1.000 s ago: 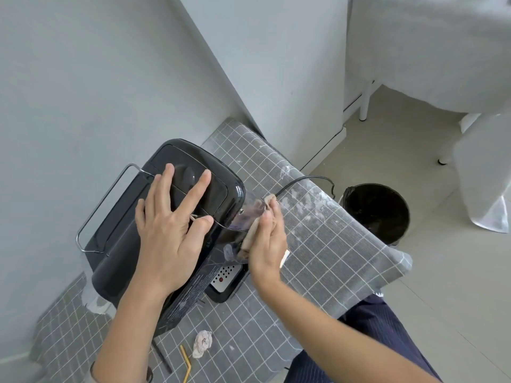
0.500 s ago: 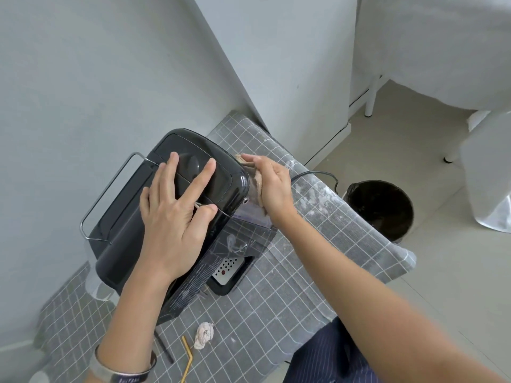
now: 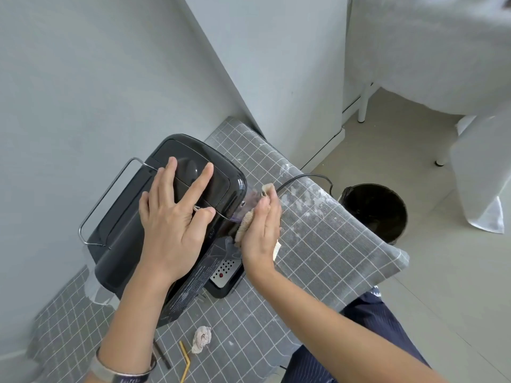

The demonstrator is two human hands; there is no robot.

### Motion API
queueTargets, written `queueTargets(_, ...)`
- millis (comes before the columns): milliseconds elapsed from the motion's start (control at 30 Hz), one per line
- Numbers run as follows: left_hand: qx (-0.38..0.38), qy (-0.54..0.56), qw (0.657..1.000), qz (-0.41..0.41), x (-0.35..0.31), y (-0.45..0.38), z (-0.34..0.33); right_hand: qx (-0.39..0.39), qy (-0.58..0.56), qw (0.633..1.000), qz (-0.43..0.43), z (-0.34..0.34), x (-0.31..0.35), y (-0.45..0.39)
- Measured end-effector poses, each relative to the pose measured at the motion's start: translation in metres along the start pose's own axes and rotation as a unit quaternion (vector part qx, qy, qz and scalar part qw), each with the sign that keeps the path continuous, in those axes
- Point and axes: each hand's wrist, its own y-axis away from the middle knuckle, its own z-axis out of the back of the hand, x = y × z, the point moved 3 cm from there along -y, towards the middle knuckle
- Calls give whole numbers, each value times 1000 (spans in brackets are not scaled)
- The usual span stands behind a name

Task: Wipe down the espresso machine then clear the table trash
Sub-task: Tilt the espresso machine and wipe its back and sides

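Note:
The black espresso machine (image 3: 190,172) stands on a table with a grey checked cloth (image 3: 331,244), close to the wall. My left hand (image 3: 174,222) lies flat on its glossy top, fingers spread. My right hand (image 3: 261,230) presses a beige cloth (image 3: 246,225) against the machine's right side, by the clear water tank. A crumpled tissue (image 3: 201,340), a yellow straw (image 3: 185,363) and a dark stick (image 3: 161,355) lie on the table near its front edge.
A black bin (image 3: 373,211) stands on the floor to the right of the table. The machine's black cord (image 3: 307,178) loops over the cloth toward it. A white-draped table (image 3: 428,64) fills the upper right. My dark striped trousers (image 3: 359,341) show below.
My right hand slid the beige cloth up to the machine's upper right corner, then back down along its right side. My left hand stayed flat on the top.

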Motion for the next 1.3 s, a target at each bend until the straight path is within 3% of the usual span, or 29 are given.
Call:
queueTargets(133,1,-3,1000,0,1,-1,0,14,2,998,62,-8,35,-15)
queueTargets(333,-3,-7,1000,5,2,-2,-1,128,24,991,20,-2,17,-73)
queueTargets(533,-6,-8,1000,9,1,-1,-2,18,77,995,-59,16,-68,-55)
queueTargets(700,-11,-18,1000,10,3,-2,-3,-42,8,990,-136,2,-86,12)
queueTargets(833,-10,-15,1000,11,3,0,-4,7,-37,999,-38,-16,-38,72)
queueTargets(967,-8,-11,1000,10,3,-1,-4,-24,-34,992,115,-28,19,58)
queueTargets(1133,-6,-14,1000,9,5,-2,-5,-75,-21,995,59,-16,-8,-10)
queueTargets(1200,-6,-16,1000,7,5,-2,-5,-81,-18,997,-4,-11,-37,-11)
queueTargets(1300,-6,-18,1000,6,5,-2,-5,-81,-18,997,-1,-13,-58,8)
